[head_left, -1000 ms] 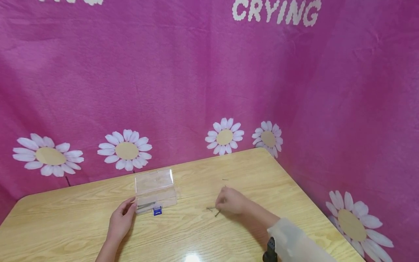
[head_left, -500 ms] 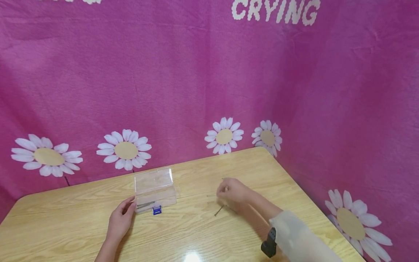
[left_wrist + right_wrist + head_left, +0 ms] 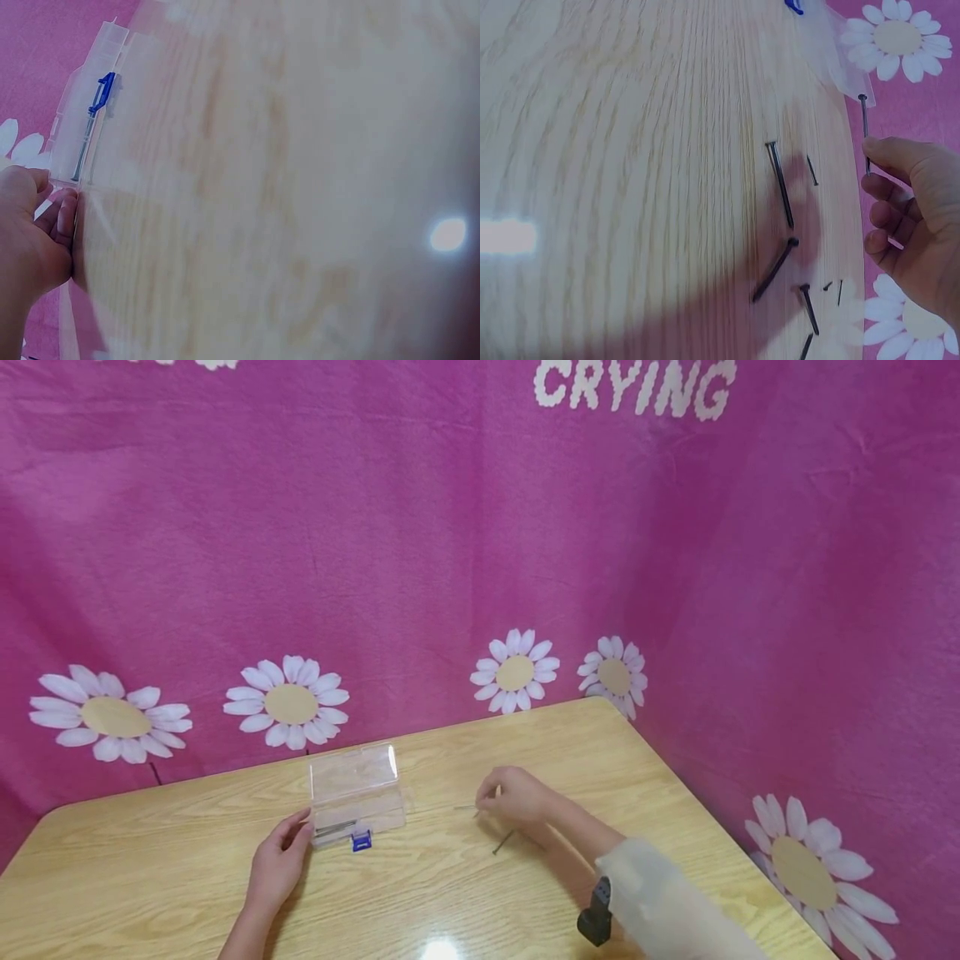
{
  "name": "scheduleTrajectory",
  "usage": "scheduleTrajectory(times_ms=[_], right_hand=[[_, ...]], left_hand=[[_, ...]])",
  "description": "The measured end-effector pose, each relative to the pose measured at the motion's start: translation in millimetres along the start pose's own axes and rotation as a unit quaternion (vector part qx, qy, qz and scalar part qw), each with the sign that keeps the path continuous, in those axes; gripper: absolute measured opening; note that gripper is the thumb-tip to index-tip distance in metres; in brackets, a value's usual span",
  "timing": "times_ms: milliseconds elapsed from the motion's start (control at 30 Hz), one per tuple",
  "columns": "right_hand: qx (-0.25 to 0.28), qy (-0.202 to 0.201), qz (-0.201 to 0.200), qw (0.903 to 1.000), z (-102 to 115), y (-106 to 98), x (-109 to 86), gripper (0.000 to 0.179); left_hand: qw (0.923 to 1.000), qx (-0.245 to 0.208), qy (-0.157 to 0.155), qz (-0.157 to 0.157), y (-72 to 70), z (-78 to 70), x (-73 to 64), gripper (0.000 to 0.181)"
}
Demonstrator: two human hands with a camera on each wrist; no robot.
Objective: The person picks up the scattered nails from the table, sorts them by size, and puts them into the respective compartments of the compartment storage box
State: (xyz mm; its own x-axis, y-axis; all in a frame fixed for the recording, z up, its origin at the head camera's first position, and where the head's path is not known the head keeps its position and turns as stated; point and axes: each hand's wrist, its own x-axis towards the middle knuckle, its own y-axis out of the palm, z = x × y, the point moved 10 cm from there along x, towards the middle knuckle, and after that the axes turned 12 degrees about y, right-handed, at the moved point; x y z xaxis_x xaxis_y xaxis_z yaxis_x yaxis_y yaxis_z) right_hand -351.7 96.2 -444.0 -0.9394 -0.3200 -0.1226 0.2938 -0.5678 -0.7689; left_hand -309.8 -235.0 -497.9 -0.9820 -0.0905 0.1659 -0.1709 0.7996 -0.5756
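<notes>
A clear plastic box (image 3: 375, 810) with a blue latch (image 3: 362, 840) stands with its lid raised. Long nails (image 3: 334, 829) lie inside along its front. My left hand (image 3: 276, 865) grips the box's left end; in the left wrist view its fingertips are right at the box's corner. My right hand (image 3: 517, 797) is above the table to the right of the box. It pinches a nail (image 3: 865, 124) between thumb and fingers, head end sticking out. Below that hand, a long dark nail (image 3: 781, 184) and a thick nail (image 3: 775, 270) lie on the table.
More nails lie near these, among them a short one (image 3: 809, 309) and a thin one (image 3: 813, 171). The wooden table (image 3: 420, 893) ends at a pink cloth (image 3: 405, 568) with daisies, which hangs behind and to the right.
My right hand moved slightly away from me over the nails, then left toward the box, with a nail now in its fingers. My left hand and the box have stayed in place.
</notes>
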Motion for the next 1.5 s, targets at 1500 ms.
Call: scheduleTrajectory(times_ms=[1500], right_hand=[[-0.078,-0.078,-0.005,0.9939,110.8,55.9,49.1,0.013]], left_hand=[[0.9998,-0.019,0.004,0.009,3.4,1.0,0.9,0.046]])
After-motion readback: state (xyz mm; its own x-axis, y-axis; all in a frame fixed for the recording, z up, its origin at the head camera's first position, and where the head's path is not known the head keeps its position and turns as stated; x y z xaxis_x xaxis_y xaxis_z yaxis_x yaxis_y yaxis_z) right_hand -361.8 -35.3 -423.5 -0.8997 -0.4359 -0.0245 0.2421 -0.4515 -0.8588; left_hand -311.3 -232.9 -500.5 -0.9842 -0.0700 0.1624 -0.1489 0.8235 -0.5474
